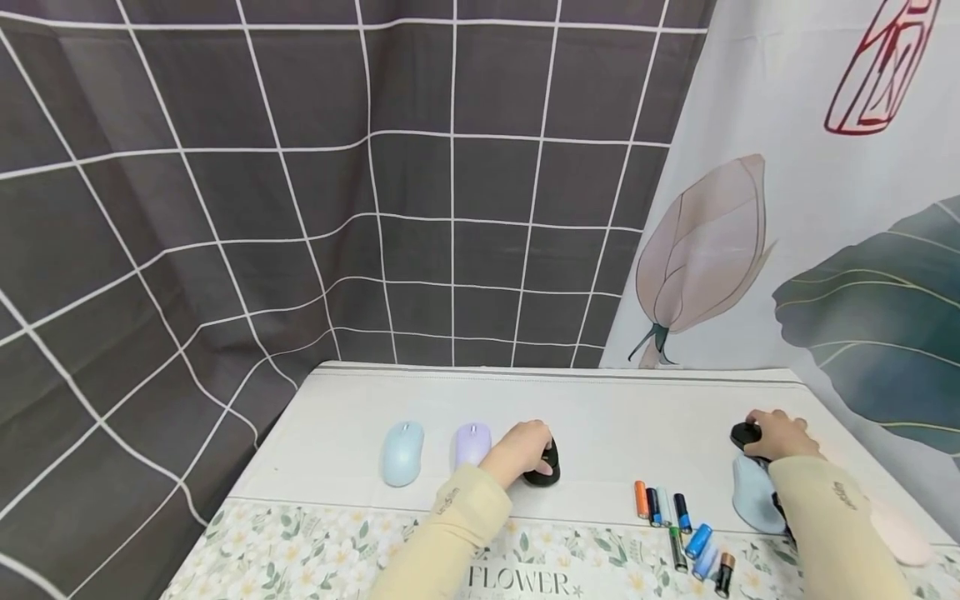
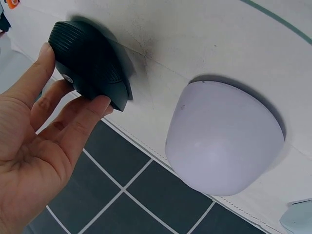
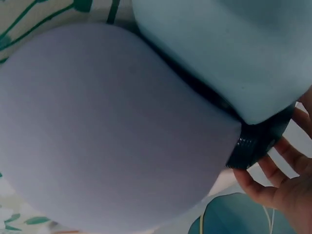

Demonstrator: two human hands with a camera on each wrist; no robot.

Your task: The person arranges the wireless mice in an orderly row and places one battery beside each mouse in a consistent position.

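Note:
My left hand [image 1: 519,450] grips a black computer mouse [image 1: 551,468] on the white part of the mat. In the left wrist view, thumb and fingers hold that mouse [image 2: 85,61] by its ribbed side and opposite edge. Left of it sit a purple mouse [image 1: 472,443] and a light blue mouse [image 1: 402,454]. At the far right, my right hand [image 1: 782,435] holds another black mouse [image 1: 745,434]. Its fingers [image 3: 256,187] are at the ribbed side in the right wrist view. Just nearer lies a second light blue mouse [image 1: 756,496].
Several batteries [image 1: 682,518] lie between the hands, across the border of the flowered strip [image 1: 285,550]. Beside the right sleeve is a pale pink mouse [image 1: 903,533], partly hidden. A dark grid curtain [image 1: 495,183] and a white printed curtain [image 1: 787,100] hang behind.

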